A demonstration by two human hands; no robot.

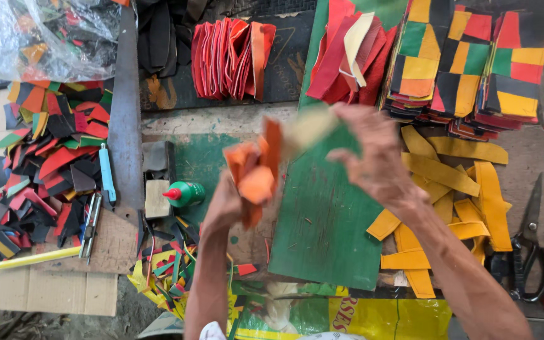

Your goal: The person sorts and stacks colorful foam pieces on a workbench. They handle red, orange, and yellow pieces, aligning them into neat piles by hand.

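Observation:
My left hand (225,204) grips a bunch of orange leather strips (254,170) held upright above the green board (325,233). My right hand (373,154) is raised beside them, blurred by motion, with a pale strip (310,129) at its fingertips next to the top of the orange bunch. Whether the right hand's fingers pinch that strip firmly is unclear from the blur.
Yellow strips (454,195) lie at the right, black scissors (527,252) further right. Stacks of patchwork pieces (467,63) and red pieces (231,60) sit at the back. A green glue bottle (184,194), a utility knife (106,173) and scrap piles (45,164) lie at the left.

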